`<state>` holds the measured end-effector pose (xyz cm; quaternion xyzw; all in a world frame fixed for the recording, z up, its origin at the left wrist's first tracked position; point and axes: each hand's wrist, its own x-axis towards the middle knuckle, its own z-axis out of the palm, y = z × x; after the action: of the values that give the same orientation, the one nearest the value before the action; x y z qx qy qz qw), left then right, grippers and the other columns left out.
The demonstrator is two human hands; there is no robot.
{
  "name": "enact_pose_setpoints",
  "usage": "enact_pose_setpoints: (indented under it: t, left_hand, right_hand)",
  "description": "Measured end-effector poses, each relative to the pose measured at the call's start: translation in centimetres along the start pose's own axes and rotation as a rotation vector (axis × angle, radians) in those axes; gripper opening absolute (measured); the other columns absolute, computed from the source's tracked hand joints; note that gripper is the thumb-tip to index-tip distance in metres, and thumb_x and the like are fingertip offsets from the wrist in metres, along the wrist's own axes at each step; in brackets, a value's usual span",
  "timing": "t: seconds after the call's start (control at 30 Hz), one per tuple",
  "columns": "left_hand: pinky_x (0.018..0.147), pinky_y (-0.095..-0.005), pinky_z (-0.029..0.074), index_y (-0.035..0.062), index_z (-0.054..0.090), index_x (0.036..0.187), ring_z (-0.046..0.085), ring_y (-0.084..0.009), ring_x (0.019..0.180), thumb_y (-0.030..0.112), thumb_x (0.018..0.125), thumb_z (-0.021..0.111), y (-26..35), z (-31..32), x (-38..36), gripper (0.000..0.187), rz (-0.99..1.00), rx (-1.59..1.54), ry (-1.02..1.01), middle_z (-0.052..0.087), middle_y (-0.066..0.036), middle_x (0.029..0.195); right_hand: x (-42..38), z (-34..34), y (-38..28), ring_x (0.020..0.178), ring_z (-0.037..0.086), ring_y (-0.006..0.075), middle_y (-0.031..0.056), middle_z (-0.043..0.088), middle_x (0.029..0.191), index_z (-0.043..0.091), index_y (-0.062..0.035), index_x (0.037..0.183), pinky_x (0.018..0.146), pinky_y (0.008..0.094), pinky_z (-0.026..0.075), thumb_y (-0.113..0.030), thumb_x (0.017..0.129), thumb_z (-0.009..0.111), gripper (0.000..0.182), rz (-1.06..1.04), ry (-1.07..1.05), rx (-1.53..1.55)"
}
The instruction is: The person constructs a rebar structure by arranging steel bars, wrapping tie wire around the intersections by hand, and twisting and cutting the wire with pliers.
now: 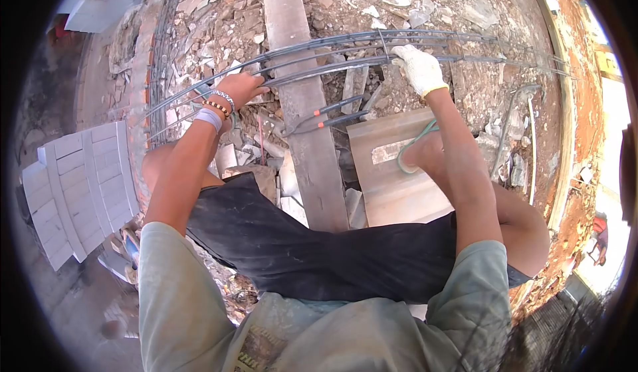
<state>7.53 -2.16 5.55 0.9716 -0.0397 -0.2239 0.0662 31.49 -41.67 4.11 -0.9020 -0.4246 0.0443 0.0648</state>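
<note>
Rebar rods [345, 56], a bundle of long steel bars tied side by side, arc across the upper middle of the frame, and both hands are on them. At upper right, the right hand [419, 68], in a white work glove, has its grip closed over the top bars where a wire tie crosses them. At centre left, the bare left hand [240, 88] curls its fingers over the lower bars of the same bundle; beaded bracelets and a white band [210, 117] sit on that wrist. How tightly either grip clamps cannot be told.

Just below the bars, between the two hands, a pair of pincers with red-tipped handles [323, 118] lies across a long wooden plank [302, 99] that runs from the top of the frame toward the person's lap. Right of it lies a flat board [392, 186] bearing a foot in a green-strapped sandal [413, 147]. Rubble [465, 13] covers the ground around. White blocks [80, 186] lie at the left edge.
</note>
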Motion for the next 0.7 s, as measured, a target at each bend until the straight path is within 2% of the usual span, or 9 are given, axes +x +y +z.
enact_pose_setpoints:
  t: [0.17,0.27,0.37,0.47,0.57,0.67,0.7]
  left_hand:
    - [0.064,-0.0484,0.052,0.0065,0.056,0.101,0.066,-0.0395,0.072,0.044,0.1,0.048,-0.1,0.9,0.1,0.038,0.023,0.063,0.033,0.066,-0.019,0.073]
    - [0.066,-0.0478,0.055,0.0064,0.058,0.099,0.068,-0.039,0.075,0.04,0.1,0.048,0.5,0.7,0.0,0.035,0.023,0.067,0.03,0.067,-0.019,0.076]
    - [0.065,-0.0477,0.055,0.0062,0.057,0.101,0.068,-0.0391,0.075,0.036,0.101,0.047,0.6,0.9,0.2,0.031,0.027,0.087,0.014,0.067,-0.019,0.076]
    - [0.065,-0.0474,0.055,0.0056,0.056,0.1,0.068,-0.0378,0.075,0.034,0.102,0.047,0.9,1.0,0.1,0.03,0.039,0.113,0.018,0.067,-0.018,0.074]
    - [0.063,-0.0472,0.054,0.0051,0.054,0.099,0.068,-0.0358,0.073,0.033,0.101,0.047,0.6,1.6,0.2,0.029,0.058,0.138,0.029,0.066,-0.017,0.072]
    - [0.062,-0.0463,0.054,0.0057,0.052,0.099,0.068,-0.035,0.073,0.033,0.101,0.047,0.5,2.0,0.1,0.028,0.058,0.18,0.043,0.066,-0.016,0.071]
    - [0.061,-0.0461,0.054,0.006,0.052,0.099,0.068,-0.0352,0.073,0.033,0.101,0.048,0.5,2.2,0.0,0.028,0.066,0.172,0.05,0.066,-0.016,0.071]
  right_hand:
    - [0.3,0.8,0.5,0.117,0.061,0.0288,0.0146,0.064,0.126,0.066,-0.0162,0.121,0.098,0.041,0.048,-0.025,0.095,0.053,0.03,-0.037,-0.021,-0.075]
    - [0.0,2.2,1.6,0.118,0.061,0.0287,0.015,0.064,0.127,0.066,-0.0154,0.121,0.099,0.0404,0.048,-0.018,0.094,0.048,0.032,-0.068,0.028,-0.077]
    - [0.0,2.4,1.5,0.113,0.064,0.0286,0.0141,0.065,0.125,0.065,-0.0154,0.122,0.095,0.0404,0.05,-0.013,0.092,0.045,0.036,-0.091,0.025,-0.169]
    - [-0.6,2.0,0.4,0.113,0.063,0.0271,0.01,0.064,0.128,0.06,-0.018,0.129,0.092,0.0413,0.049,-0.014,0.085,0.058,0.045,-0.016,-0.01,-0.213]
    - [-0.9,2.6,0.9,0.098,0.067,0.0246,0.0094,0.067,0.117,0.058,-0.0174,0.13,0.083,0.0393,0.051,-0.013,0.091,0.047,0.04,-0.105,0.093,-0.297]
    - [-0.8,2.2,0.6,0.099,0.067,0.0242,0.0086,0.067,0.115,0.057,-0.0185,0.13,0.083,0.0389,0.052,-0.013,0.091,0.048,0.041,-0.104,0.084,-0.313]
    - [-0.9,2.2,0.5,0.104,0.065,0.0246,0.0087,0.065,0.12,0.057,-0.0187,0.131,0.086,0.0395,0.05,-0.014,0.088,0.052,0.043,-0.077,0.029,-0.296]
